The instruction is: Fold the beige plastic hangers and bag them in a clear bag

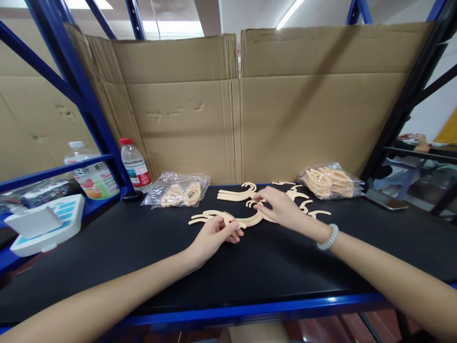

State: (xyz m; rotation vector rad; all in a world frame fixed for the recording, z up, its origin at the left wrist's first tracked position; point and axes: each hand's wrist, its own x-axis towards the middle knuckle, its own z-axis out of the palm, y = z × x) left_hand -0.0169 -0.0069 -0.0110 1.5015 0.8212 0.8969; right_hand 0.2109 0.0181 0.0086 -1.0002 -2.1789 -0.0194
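Observation:
My left hand (217, 234) is closed round a curved cream plastic hanger piece (227, 218), held just above the black tabletop. Behind it lie more thin curved hanger arms (200, 218), partly covered by the held piece. My right hand (276, 205) reaches over the middle of the loose pieces, fingers bent and drawn together near a small hook (251, 204); what is between the fingertips is hidden. Just beyond sits a stack of hanger arms with hooks (235, 195). Several loose cream pieces (298, 193) spread to the right of that hand, partly blocked by it.
A clear bag of cream pieces (182, 190) lies back left, a fuller bag (330, 181) back right beside a phone (385, 200). A water bottle (134, 164) stands by the blue frame post. Cardboard (178, 119) walls the back; a white device (50, 224) sits left.

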